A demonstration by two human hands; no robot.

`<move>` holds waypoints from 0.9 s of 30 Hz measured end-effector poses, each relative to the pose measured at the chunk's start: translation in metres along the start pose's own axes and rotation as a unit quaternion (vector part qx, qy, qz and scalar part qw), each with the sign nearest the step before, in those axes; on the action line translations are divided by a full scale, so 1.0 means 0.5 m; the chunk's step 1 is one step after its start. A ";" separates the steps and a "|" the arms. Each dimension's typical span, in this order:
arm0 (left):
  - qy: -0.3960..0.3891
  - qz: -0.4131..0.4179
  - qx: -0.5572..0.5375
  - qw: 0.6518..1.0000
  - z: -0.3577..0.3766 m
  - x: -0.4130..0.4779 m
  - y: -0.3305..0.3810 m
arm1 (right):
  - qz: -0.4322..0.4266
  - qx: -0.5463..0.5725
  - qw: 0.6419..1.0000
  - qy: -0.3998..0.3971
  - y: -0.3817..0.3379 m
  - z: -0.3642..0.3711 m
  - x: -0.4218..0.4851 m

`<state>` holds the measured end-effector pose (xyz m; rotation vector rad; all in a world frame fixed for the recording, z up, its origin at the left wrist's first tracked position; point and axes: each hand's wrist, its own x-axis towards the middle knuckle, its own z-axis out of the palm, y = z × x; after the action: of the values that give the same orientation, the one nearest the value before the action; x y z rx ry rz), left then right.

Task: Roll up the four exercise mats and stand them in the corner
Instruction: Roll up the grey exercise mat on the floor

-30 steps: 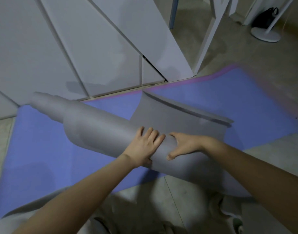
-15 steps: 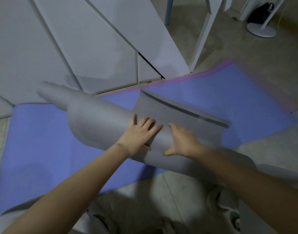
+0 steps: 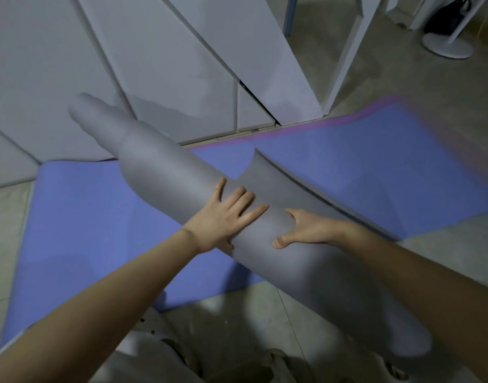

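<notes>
A grey exercise mat (image 3: 165, 172) lies diagonally as a thick, uneven roll, with its narrower core sticking out at the far left end. Its unrolled tail (image 3: 292, 189) curves up just beyond my hands. The roll rests on a flat blue mat (image 3: 85, 230) with a pink far edge. My left hand (image 3: 226, 217) presses flat on top of the roll, fingers spread. My right hand (image 3: 309, 230) cups the roll beside it, thumb and fingers wrapped over its curve. No other mats are visible.
White cabinet doors (image 3: 154, 64) stand right behind the mats, and one door hangs ajar. A white post (image 3: 347, 51), a round white stand base (image 3: 447, 48) and a black bag (image 3: 444, 17) are at the far right. Tiled floor (image 3: 251, 313) shows near my legs.
The roll has turned away from me and grown thicker, and the loose grey tail is shorter. Both hands shifted forward on the roll, and the left hand's fingers spread wider.
</notes>
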<state>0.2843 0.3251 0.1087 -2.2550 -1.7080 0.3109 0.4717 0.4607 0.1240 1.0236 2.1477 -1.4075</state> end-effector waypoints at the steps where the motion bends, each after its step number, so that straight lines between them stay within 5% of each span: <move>1: 0.002 0.007 0.009 1.000 -0.007 0.002 -0.005 | 0.000 -0.002 1.000 -0.010 -0.010 0.000 0.000; 6: -0.025 0.022 0.000 0.999 -0.025 0.025 -0.023 | 0.008 -0.043 0.999 0.017 -0.030 0.017 -0.011; 11: -0.126 0.024 -0.028 0.991 -0.030 0.071 -0.026 | 0.014 -0.270 0.951 0.147 -0.019 0.090 -0.034; 16: -0.065 0.068 0.006 0.996 -0.046 0.078 -0.029 | 0.032 -0.238 0.944 0.224 -0.003 0.106 -0.021; 20: 0.123 -0.022 -0.069 0.990 -0.009 0.040 -0.009 | 0.040 -0.095 0.965 0.240 0.021 0.071 -0.017; 22: 0.121 -0.147 -0.177 0.966 0.009 0.019 0.023 | 0.046 -0.027 0.965 0.257 0.028 0.061 -0.017; 27: 0.130 -0.342 -0.468 0.805 -0.006 0.027 0.100 | 0.035 0.084 0.957 0.275 0.020 0.065 -0.015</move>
<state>0.3340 0.3254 0.0936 -1.7573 -2.6740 -1.1795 0.4814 0.4310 0.1088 1.7070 2.3497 -1.4093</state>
